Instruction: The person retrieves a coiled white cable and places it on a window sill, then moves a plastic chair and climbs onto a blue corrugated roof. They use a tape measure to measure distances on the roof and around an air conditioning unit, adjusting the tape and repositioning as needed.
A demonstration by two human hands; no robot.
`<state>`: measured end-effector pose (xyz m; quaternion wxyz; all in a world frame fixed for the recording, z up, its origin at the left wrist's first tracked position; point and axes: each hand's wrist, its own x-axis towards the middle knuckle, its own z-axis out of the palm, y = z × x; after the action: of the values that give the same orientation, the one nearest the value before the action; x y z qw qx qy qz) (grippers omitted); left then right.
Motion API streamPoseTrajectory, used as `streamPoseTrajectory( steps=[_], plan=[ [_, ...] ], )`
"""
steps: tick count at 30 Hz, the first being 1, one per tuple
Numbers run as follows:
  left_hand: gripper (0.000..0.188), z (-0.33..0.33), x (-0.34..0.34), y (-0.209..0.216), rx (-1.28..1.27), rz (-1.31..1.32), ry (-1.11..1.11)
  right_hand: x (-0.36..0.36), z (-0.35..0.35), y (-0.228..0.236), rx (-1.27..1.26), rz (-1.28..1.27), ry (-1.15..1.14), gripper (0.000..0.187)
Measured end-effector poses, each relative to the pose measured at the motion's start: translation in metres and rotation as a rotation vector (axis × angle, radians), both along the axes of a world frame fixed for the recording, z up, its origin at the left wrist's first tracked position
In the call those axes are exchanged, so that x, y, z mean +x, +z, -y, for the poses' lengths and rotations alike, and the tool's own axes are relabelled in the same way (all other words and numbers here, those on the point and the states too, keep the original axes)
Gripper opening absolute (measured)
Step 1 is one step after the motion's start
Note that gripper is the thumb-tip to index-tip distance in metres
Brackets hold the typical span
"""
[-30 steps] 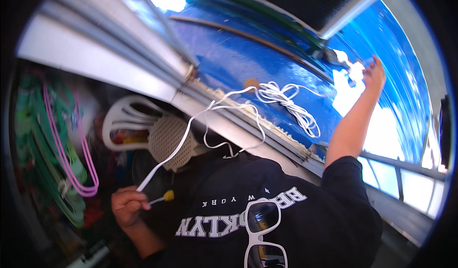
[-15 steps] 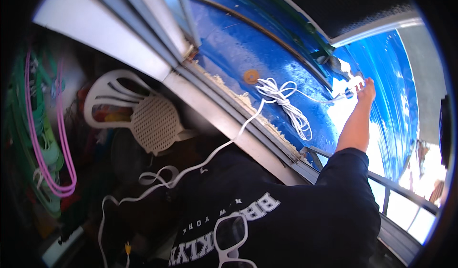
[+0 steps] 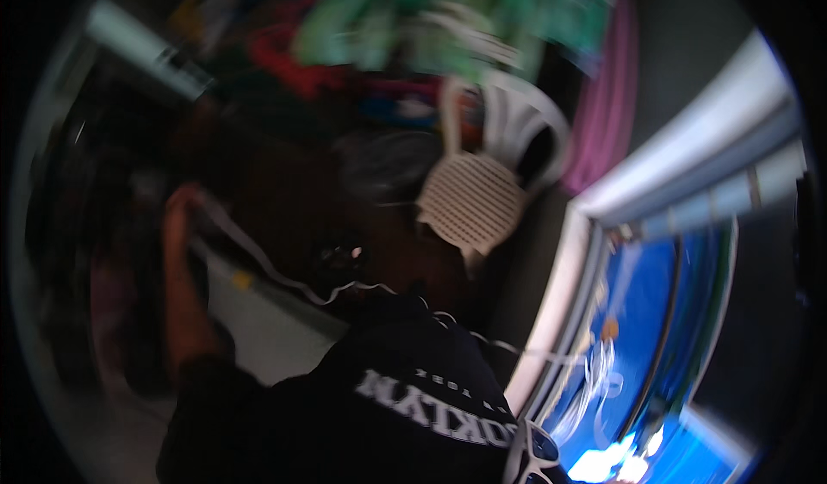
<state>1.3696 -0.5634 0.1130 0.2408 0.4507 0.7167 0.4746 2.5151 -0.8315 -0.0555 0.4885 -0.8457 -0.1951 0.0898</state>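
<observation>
My left hand reaches out to the far left, its fingers blurred by motion. It appears closed around a white cord. From the hand the cord drops in a loose curve, passes in front of my dark shirt and crosses the window sill to the right. Beyond the sill, a looped bundle of the same cord lies on a blue surface. My right hand is out of the picture.
A white plastic chair stands ahead of me. Behind it hang green items and a pink loop, both smeared. Sunglasses hang on my shirt. The floor at left is dark, with a pale strip.
My view has swung left, away from the window. My right hand, which was at a white object outside, has left the picture. My left arm has come into view at the cord.
</observation>
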Motion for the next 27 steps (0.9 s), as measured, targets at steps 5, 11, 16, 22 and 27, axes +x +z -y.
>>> streamPoseTrajectory(
  steps=[5,11,16,22,27],
  plan=[
    [0.027,-0.06,0.122,0.031,-0.107,-0.096,-0.133,-0.17,-0.141,-0.052,-0.22,-0.014,0.533,0.059],
    [0.022,-0.058,0.184,0.023,-0.108,-0.035,-0.552,-0.212,-0.241,-0.133,-0.311,0.054,0.856,0.06],
    [0.025,-0.033,0.16,0.019,0.131,0.45,-0.506,-0.275,-0.325,-0.157,-0.163,-0.201,1.188,0.062],
    [0.029,-0.012,0.146,-0.041,0.397,1.613,-0.524,-0.44,-0.302,-0.066,-0.528,0.172,1.438,0.079],
    [0.047,-0.011,0.251,-0.146,0.028,1.692,-0.71,-0.426,-0.256,-0.036,-0.814,-0.044,1.102,0.079]
  ],
)
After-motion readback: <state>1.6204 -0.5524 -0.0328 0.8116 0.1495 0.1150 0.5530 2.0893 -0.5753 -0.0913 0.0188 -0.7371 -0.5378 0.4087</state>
